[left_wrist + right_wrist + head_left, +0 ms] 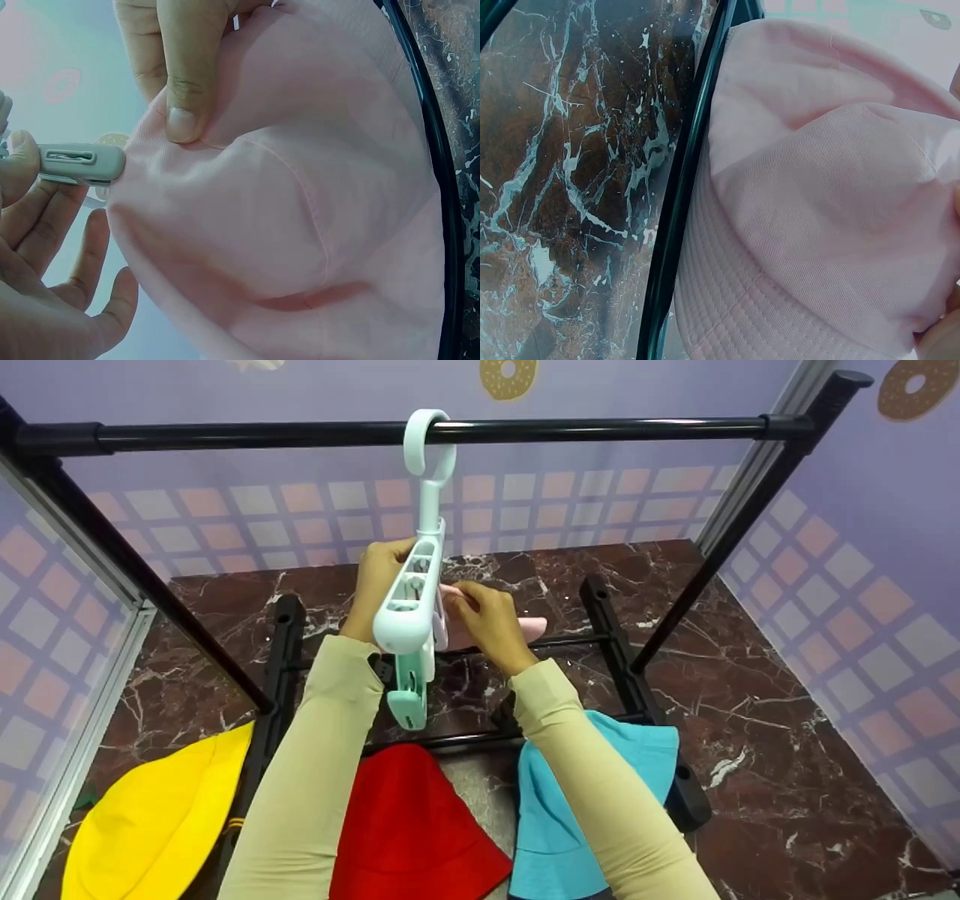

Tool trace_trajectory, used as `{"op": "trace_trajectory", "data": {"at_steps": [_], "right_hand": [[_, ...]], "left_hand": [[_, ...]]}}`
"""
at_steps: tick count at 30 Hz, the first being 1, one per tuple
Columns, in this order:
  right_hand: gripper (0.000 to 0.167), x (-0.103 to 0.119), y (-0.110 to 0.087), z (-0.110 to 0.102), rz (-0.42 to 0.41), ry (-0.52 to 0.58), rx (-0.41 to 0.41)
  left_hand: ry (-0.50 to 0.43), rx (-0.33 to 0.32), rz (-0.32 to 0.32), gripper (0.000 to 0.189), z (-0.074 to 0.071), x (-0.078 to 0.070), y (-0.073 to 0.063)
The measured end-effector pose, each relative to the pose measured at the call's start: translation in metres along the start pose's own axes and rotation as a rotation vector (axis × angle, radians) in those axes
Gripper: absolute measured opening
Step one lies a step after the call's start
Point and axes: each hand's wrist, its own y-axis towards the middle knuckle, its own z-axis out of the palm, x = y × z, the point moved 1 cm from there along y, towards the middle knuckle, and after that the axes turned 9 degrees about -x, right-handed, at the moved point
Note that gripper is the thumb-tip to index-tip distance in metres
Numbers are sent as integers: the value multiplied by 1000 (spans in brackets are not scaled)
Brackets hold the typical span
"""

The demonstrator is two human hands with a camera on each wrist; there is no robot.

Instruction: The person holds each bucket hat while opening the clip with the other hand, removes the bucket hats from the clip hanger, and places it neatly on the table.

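Two hands meet at the pale clip hanger (417, 607) hooked on the black rail (600, 429): your left hand (381, 585) holds its clip (81, 163), fingers otherwise loose, while your right hand (487, 622) pinches the pink bucket hat (300, 210) against it. If the brim sits shallow in the clip, the hat may slip to the marble floor (750, 660).

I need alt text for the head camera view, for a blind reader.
Two hands, left hand and right hand, attach a pale pink fabric hat to a mint plastic clip hanger hooked on a black metal rail.
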Motion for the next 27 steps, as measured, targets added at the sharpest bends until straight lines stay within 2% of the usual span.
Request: {"op": "trace_trajectory", "data": {"at_steps": [3,9,15,22,27], "right_hand": [[16,0,0,0,2,-1,0],[15,0,-1,0,8,-8,4],[16,-2,-1,0,17,7,18],[17,-7,-3,-1,23,13,-1],[18,-8,-4,-2,17,4,4]], "left_hand": [[-17,6,-14,16,-1,-2,-2],[-106,12,-94,24,-2,-3,-5],[-109,-18,-51,20,7,17,4],[-197,12,-171,27,2,0,-4],[-226,24,-169,27,8,15,2]]}}
